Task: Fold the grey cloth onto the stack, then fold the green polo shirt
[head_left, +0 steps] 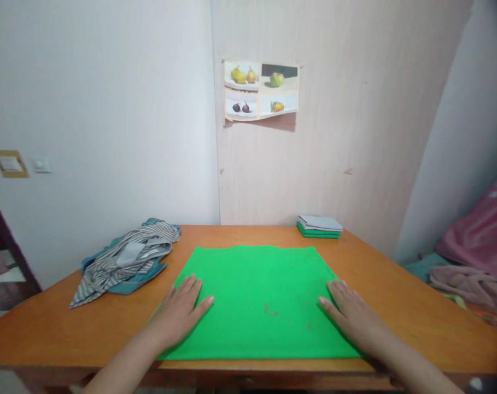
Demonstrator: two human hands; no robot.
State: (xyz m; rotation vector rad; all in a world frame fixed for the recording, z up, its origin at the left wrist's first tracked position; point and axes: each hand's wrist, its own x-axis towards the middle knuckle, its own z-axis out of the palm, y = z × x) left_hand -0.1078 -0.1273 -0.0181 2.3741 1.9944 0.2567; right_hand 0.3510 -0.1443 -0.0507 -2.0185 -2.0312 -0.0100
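A bright green cloth point(256, 306) lies spread flat on the wooden table, its near edge close to the table's front. It looks like a folded garment, though its exact kind does not show. Small brownish marks are visible on its right half. My left hand point(180, 313) rests flat on its left edge, fingers stretched out and thumb apart. Opposite, my right hand point(350, 314) lies flat over the right edge, also with fingers extended. Neither hand grips the fabric.
Crumpled striped and blue clothes point(129, 260) are heaped on the table's point(396, 306) left side. At the back right sits a neat stack of folded grey and green cloths point(319, 226). Beyond the right edge are a pink cloth point(478, 235) and a bunched brownish one point(467, 284).
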